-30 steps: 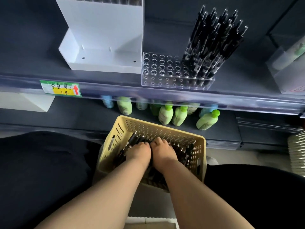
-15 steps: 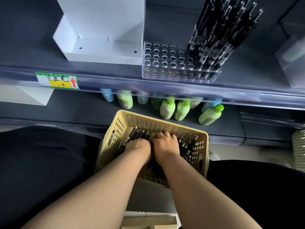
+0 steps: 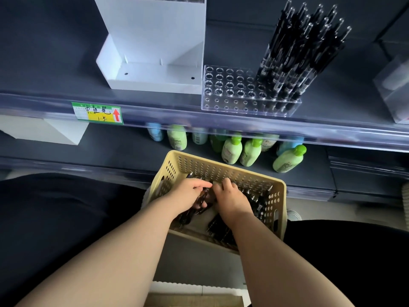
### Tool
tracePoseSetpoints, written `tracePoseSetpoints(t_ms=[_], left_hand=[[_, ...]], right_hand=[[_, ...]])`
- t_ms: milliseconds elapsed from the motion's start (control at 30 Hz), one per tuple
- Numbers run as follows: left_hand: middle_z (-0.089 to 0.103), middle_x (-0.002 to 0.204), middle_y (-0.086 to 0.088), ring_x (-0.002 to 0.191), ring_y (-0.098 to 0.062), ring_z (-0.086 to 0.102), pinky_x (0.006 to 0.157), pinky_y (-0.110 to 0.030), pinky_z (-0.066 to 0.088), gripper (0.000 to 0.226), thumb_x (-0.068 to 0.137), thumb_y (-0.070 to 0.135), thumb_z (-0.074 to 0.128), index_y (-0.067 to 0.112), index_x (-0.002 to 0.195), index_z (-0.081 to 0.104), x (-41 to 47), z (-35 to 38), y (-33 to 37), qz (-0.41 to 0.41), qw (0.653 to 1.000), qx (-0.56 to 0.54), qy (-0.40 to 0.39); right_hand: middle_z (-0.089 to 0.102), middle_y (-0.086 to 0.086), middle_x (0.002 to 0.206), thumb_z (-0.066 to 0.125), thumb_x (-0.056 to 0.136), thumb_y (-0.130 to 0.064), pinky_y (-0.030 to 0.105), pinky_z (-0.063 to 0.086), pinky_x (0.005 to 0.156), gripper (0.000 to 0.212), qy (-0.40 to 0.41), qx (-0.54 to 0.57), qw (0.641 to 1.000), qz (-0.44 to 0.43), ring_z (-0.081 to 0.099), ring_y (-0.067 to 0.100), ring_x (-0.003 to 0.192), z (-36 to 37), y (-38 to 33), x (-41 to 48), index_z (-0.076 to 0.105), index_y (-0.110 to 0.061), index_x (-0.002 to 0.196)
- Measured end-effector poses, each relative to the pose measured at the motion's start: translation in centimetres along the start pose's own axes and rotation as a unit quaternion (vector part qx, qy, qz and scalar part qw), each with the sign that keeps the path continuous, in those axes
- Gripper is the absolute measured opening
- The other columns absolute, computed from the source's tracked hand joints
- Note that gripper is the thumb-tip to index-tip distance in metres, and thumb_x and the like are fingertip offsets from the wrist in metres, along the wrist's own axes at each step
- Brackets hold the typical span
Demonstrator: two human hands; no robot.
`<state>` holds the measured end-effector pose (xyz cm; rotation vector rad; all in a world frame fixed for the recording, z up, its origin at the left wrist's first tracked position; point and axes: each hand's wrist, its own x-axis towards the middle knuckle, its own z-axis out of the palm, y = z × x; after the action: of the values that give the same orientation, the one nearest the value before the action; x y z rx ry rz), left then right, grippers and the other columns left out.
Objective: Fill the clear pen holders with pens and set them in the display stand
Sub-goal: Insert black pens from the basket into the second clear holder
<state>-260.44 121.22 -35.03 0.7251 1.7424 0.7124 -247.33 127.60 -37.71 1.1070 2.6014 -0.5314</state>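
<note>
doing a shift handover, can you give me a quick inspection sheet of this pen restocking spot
surface: dark shelf, price tag on its edge
job's things: clear pen holder with pens in its right side only; yellow basket of loose pens; white display stand
clutter: green lotion bottles on the lower shelf
grippers: left hand gathering pens; right hand in basket
cables: nothing seen
surroundings: cardboard box below
</note>
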Motion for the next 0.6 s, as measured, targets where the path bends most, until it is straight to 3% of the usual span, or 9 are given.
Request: tracePoseSetpoints(t_ms=[100, 167, 267, 333, 433, 500, 600], left_hand=[[0.065, 0.09, -0.008, 0.054, -0.006, 0.06, 0.053, -0.017, 0.047, 0.035, 0.091, -0.005, 0.048, 0.014, 0.117, 0.061, -0.4, -0.4, -0.1, 0.021, 1.0, -0.004, 0.004], [0.065, 0.084, -0.003, 0.055, -0.003, 0.062, 0.052, -0.017, 0.048, 0.028, 0.085, 0.002, 0.063, 0.014, 0.11, 0.064, -0.8, -0.4, -0.4, 0.032, 0.999, 0.004, 0.033], [0.063, 0.068, 0.005, 0.055, -0.005, 0.059, 0.049, -0.005, 0.037, 0.009, 0.081, 0.026, 0.071, 0.018, 0.082, 0.068, -1.2, -0.5, -0.6, 0.036, 0.989, 0.087, 0.114], [0.055, 0.071, 0.01, 0.058, -0.001, 0.049, 0.052, -0.003, 0.032, 0.028, 0.08, 0.038, 0.069, 0.019, 0.063, 0.059, -1.3, -0.7, -0.4, 0.055, 0.964, 0.19, 0.176], [0.057, 0.094, 0.007, 0.082, -0.009, 0.054, 0.069, -0.008, 0.034, 0.022, 0.082, 0.036, 0.068, 0.014, 0.084, 0.069, -1.9, -0.7, 1.0, 0.105, 0.955, 0.186, 0.208], [0.062, 0.083, 0.011, 0.083, -0.016, 0.061, 0.072, -0.026, 0.046, 0.01, 0.081, 0.036, 0.068, 0.028, 0.079, 0.063, -2.4, -0.6, 2.4, 0.126, 0.953, 0.161, 0.222], [0.06, 0.074, 0.018, 0.079, -0.012, 0.062, 0.069, -0.027, 0.049, 0.013, 0.081, 0.033, 0.068, 0.034, 0.078, 0.055, -3.6, -0.4, 4.5, 0.172, 0.944, 0.138, 0.246]], right_hand=[[0.038, 0.011, 0.12, 0.048, 0.09, -0.014, 0.038, 0.043, 0.081, 0.029, 0.017, 0.039, 0.999, 0.011, 0.047, 0.031, 0.106, -0.1, 0.0, -0.1, 0.04, -0.011, 0.117], [0.042, 0.011, 0.118, 0.048, 0.092, -0.022, 0.037, 0.042, 0.08, 0.025, 0.036, 0.076, 0.996, 0.013, 0.051, 0.032, 0.102, -0.3, -0.2, -0.3, 0.043, -0.008, 0.113], [0.046, 0.008, 0.111, 0.045, 0.093, -0.028, 0.036, 0.042, 0.074, 0.023, 0.076, 0.139, 0.987, 0.018, 0.054, 0.033, 0.095, -0.8, -0.8, -0.8, 0.044, -0.009, 0.106], [0.051, 0.006, 0.106, 0.047, 0.091, -0.027, 0.033, 0.041, 0.069, 0.019, 0.107, 0.168, 0.98, 0.015, 0.056, 0.031, 0.092, -1.5, -1.1, -1.2, 0.042, -0.012, 0.102], [0.059, 0.005, 0.101, 0.051, 0.087, -0.023, 0.028, 0.036, 0.064, 0.026, 0.167, 0.217, 0.962, 0.007, 0.057, 0.027, 0.086, -2.9, -1.7, -1.9, 0.04, -0.015, 0.109], [0.06, 0.006, 0.094, 0.052, 0.087, -0.022, 0.03, 0.039, 0.062, 0.027, 0.192, 0.269, 0.944, 0.005, 0.058, 0.027, 0.079, -4.1, -2.2, -2.3, 0.037, -0.016, 0.108], [0.06, 0.004, 0.081, 0.049, 0.089, -0.022, 0.029, 0.041, 0.059, 0.012, 0.225, 0.358, 0.906, 0.002, 0.055, 0.017, 0.066, -6.1, -2.8, -2.9, 0.038, -0.021, 0.094]])
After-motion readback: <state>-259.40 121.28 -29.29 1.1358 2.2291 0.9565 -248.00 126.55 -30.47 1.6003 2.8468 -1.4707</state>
